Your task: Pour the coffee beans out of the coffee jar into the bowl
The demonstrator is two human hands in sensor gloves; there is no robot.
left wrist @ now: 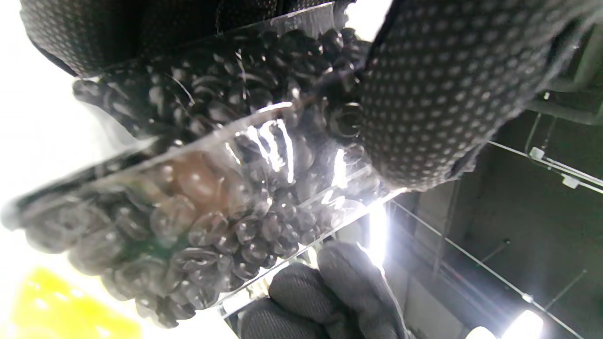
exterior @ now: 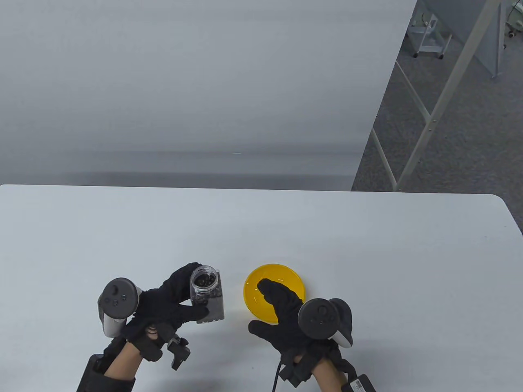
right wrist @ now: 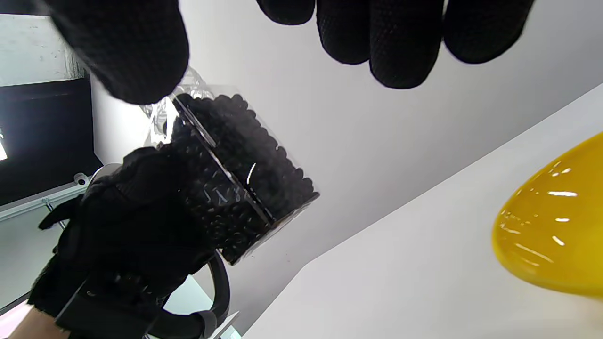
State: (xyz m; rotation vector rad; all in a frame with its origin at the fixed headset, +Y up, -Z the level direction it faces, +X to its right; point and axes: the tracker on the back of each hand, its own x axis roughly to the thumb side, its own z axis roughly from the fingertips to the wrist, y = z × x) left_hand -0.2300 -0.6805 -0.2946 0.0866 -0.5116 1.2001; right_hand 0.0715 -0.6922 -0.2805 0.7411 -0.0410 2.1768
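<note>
Lower left of frame, your left hand (exterior: 171, 304) grips the open jar (exterior: 207, 295) of beans; your right hand (exterior: 286, 314), fingers released, hovers over the yellow bowl (exterior: 255, 286).

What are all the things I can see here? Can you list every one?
Jar: one, clear plastic, no lid on it, held up off the table to the left of the bowl.
Coffee beans: lots, dark brown, inside the jar.
Bowl: one, see-through yellow, on the table near the front, looks empty.
Table: one, white, under everything.
Metal frame: one, pale, on the grey carpet past the table's right side.
Left hand: one, black glove, grips the jar.
Right hand: one, black glove, fingers spread over the near side of the bowl, holding nothing.
</note>
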